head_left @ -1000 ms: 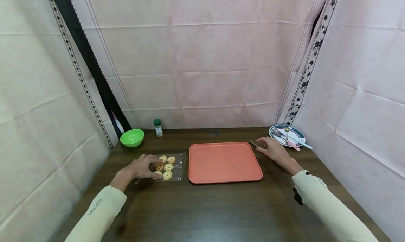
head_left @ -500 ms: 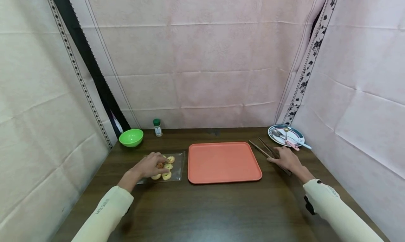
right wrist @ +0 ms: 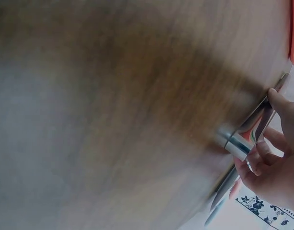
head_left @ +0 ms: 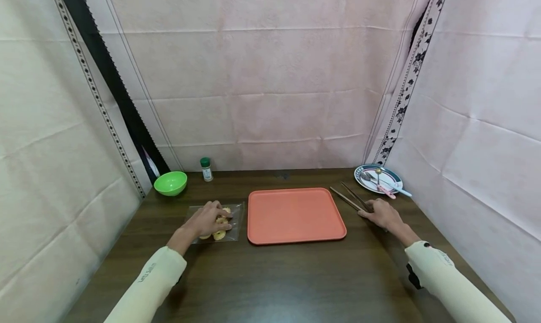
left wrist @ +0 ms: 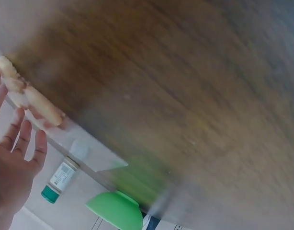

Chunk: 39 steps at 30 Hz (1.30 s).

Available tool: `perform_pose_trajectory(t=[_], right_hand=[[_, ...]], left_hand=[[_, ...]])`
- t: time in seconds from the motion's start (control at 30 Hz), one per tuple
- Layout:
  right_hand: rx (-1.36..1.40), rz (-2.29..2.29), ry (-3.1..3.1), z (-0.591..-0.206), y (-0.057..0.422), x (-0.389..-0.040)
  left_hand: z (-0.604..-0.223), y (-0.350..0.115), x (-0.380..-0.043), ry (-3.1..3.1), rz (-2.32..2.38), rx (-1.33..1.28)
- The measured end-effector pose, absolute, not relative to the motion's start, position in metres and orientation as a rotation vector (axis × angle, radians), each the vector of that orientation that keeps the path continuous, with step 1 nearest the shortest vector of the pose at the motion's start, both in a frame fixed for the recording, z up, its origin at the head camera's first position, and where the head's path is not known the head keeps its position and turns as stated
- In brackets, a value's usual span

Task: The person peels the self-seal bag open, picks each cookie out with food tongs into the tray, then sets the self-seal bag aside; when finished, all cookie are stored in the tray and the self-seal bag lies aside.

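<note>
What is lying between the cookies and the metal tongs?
The head view shows a margin of clear plastic, then the pink tray, between the cookies and the metal tongs.

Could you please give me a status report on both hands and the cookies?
Right hand gripping metal tongs. Left hand over the cookies, contact unclear. Left hand partly hides them; pink tray between the hands.
</note>
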State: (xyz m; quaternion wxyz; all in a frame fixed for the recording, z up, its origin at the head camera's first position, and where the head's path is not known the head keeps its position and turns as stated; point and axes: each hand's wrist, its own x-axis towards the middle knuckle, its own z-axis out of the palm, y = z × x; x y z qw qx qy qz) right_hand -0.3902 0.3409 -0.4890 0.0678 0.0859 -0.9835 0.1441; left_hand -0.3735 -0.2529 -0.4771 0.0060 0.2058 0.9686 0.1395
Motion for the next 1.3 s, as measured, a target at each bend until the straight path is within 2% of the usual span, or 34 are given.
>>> perform_pose_trajectory(t=[0.33,0.67,1.3], right_hand=[[0.221,0.433,-2.980,-0.491,0.341,-0.388],[0.247,0.457,-2.948,-0.489,0.343,-0.383],[0.354,0.521,-2.789,-0.474,0.338,-0.377]], left_hand=[[-0.478,-0.252,-0.373,3.099,0.453,0.791],[-0.464,-0.255,-0.375,3.143,0.514,0.897],[-0.451,-0.259,-0.372,3.082,0.601,0.773]])
